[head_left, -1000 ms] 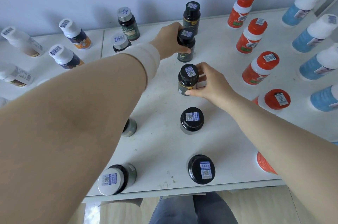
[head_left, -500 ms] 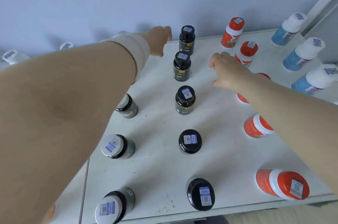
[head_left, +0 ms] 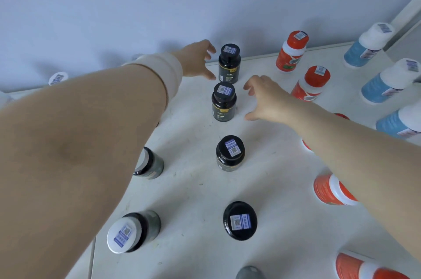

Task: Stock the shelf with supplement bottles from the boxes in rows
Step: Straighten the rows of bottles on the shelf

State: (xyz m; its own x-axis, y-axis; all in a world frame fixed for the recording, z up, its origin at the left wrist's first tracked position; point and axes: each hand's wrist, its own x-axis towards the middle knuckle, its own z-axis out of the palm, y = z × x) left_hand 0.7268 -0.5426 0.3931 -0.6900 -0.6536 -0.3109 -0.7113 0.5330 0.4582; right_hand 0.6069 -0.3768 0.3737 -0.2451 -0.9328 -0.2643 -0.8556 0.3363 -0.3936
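Fingers (head_left: 208, 50) spread, empty | 4 black bottles (head_left: 224, 102) | 3 blue bottles (head_left: 385, 82)

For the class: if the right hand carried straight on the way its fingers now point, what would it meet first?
Probably the second black bottle from the wall: the right hand is open, its fingers aimed leftward at it. Depth is uncertain from one view.

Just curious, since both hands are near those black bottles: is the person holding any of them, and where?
Nothing is held. The left hand is open beside the back black bottle; the right hand is open beside the second black bottle, touching neither.
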